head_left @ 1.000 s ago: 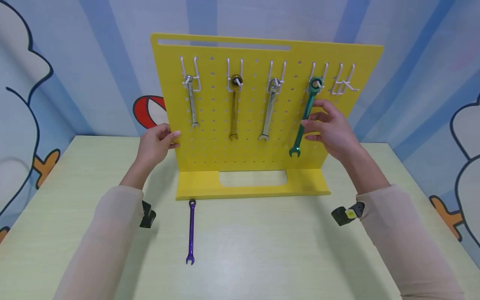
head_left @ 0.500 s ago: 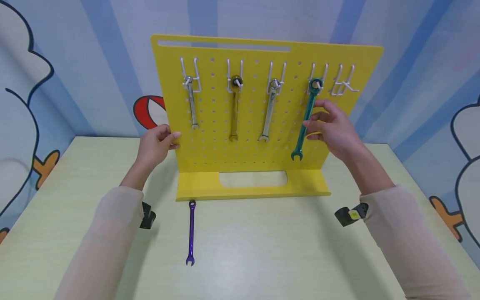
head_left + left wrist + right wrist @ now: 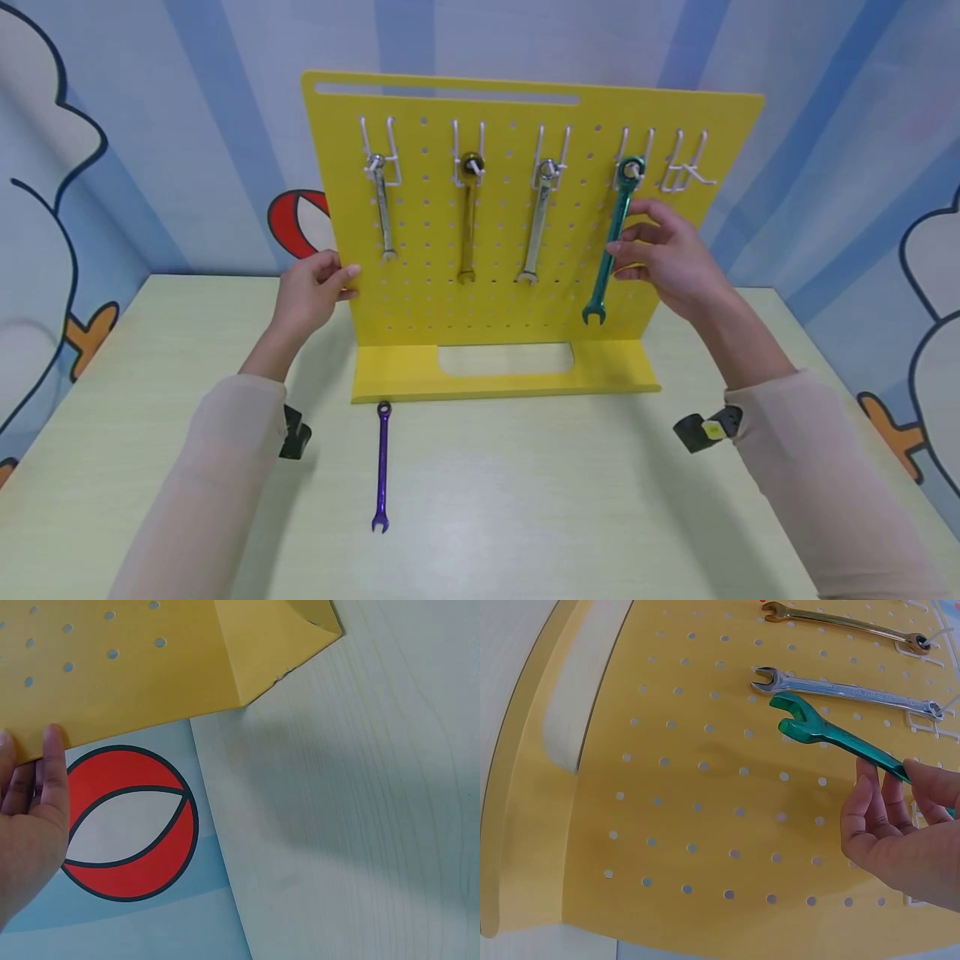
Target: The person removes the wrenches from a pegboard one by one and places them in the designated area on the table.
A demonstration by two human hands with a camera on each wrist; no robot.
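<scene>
My right hand (image 3: pixel 667 254) pinches the shaft of a green combination wrench (image 3: pixel 604 283) between thumb and fingers. The wrench's ring end is over the fourth hook (image 3: pixel 636 171) of a yellow pegboard (image 3: pixel 427 308), and its open end points down, tilted out to the left. In the right wrist view the green wrench (image 3: pixel 840 736) stands off the board's face. My left hand (image 3: pixel 309 292) grips the board's left edge, thumb in front. On the table a purple wrench (image 3: pixel 382 467) lies in front of the base, open end towards me.
A small silver wrench (image 3: pixel 384 212), a gold wrench (image 3: pixel 468 233) and a larger silver wrench (image 3: pixel 537 233) hang on the hooks to the left. The rightmost hook (image 3: pixel 686 173) carries no wrench. A patterned blue backdrop (image 3: pixel 225 125) rises behind the pale table (image 3: pixel 525 483).
The green wrench's lower end has swung slightly to the right and down, with the right hand shifting a little right. My left hand has stayed on the board's edge.
</scene>
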